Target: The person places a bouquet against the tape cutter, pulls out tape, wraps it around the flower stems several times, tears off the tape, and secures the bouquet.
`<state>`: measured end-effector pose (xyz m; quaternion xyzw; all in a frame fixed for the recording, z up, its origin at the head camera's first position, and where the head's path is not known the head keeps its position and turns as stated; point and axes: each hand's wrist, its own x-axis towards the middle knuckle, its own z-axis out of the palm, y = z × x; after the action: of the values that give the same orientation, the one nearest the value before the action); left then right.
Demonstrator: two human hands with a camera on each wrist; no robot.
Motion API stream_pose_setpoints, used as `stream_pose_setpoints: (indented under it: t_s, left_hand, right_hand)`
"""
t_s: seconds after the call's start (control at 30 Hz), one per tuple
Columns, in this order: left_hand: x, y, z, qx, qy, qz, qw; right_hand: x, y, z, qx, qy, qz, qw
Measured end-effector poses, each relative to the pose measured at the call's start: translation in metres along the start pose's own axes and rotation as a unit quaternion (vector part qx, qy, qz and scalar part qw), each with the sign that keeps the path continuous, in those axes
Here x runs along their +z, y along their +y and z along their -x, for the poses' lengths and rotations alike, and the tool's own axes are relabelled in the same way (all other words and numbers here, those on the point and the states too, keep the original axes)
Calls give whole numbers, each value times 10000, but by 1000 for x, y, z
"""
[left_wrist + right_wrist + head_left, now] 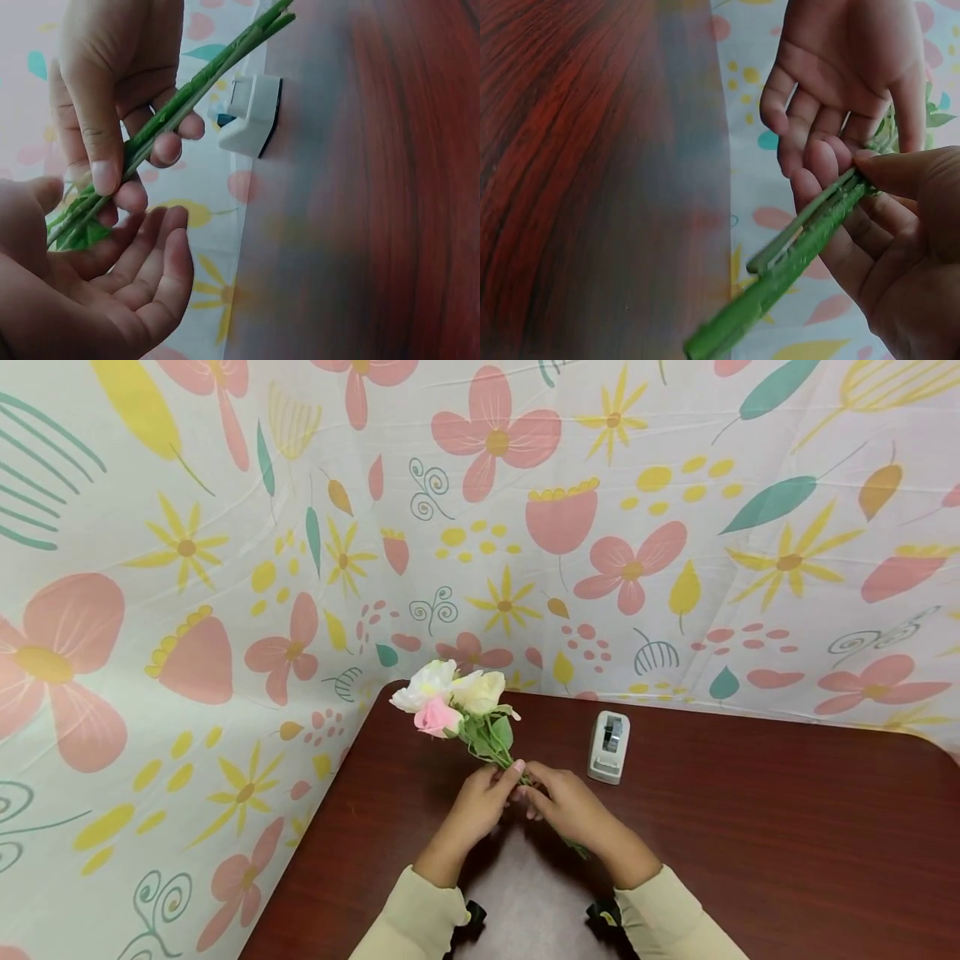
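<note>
Three artificial flowers, a white flower (426,687), a cream flower (480,692) and a pink rose (437,718), are bunched above the table with their heads to the upper left. My right hand (568,802) pinches the green stems (795,259) between thumb and fingers, the cut ends sticking out past it. Close beside it, my left hand (480,802) lies around the upper stems near the leaves (498,733). Its fingers (154,274) are loosely extended and its palm is turned up, with the stems passing between thumb and fingers.
A white tape dispenser (609,747) stands on the dark red wooden table (750,827), behind and right of my hands. A flower-patterned cloth (480,568) hangs along the table's back and left sides.
</note>
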<state>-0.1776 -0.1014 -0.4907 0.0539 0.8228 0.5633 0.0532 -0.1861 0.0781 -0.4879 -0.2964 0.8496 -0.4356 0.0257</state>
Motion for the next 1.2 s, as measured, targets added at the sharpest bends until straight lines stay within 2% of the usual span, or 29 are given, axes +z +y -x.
stream_pose_setpoints:
  t_s: [0.2, 0.37, 0.57, 0.97, 1.2]
  left_hand:
    - [4, 6, -4, 112, 214, 214, 9995]
    - [8, 9, -8, 166, 233, 770, 9966]
    - [16, 12, -12, 244, 195, 1458, 9888]
    - [28, 12, -22, 287, 215, 1760, 9837]
    - [31, 12, -26, 380, 93, 1935, 9803]
  right_hand:
    - [-4, 2, 3, -51, -28, -122, 9999]
    - [-9, 4, 5, -28, -47, -124, 9999]
    - [-14, 8, 6, -67, 31, -56, 10000]
    - [-23, 18, 9, 209, 110, -106, 9997]
    - [-27, 22, 12, 383, 130, 5, 9992]
